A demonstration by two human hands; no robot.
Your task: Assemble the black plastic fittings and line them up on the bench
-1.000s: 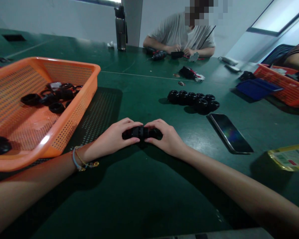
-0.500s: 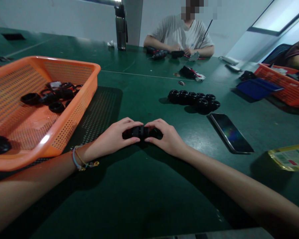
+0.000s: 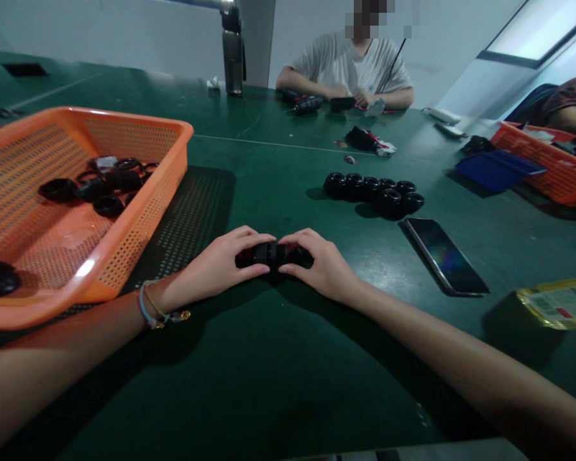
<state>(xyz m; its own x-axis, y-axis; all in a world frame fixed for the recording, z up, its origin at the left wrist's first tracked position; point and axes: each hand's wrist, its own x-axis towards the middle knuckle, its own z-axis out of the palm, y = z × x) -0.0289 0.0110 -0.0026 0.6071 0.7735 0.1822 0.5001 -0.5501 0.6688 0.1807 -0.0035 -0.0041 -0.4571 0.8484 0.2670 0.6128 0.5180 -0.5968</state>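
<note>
Between my two hands is a black ribbed cylindrical part [image 3: 271, 254], held just over the green table [image 3: 269, 378]. My left hand [image 3: 228, 257] grips its left side with thumb and fingers, and a bracelet circles that wrist. My right hand [image 3: 324, 261] pinches the right side in the same way. The fingertips of both hands nearly meet at the middle of the part, and its ends are partly hidden. Past my right hand stand several glossy black round parts [image 3: 372, 189] in two rows.
An orange perforated basket [image 3: 144, 250] with several black parts stands at left. A phone [image 3: 446, 256] and a yellow-edged box [image 3: 561, 304] lie at right. Farther back are a blue tray [image 3: 496, 169], another orange basket [image 3: 552, 173], a bottle [image 3: 233, 54] and a seated person [image 3: 348, 67].
</note>
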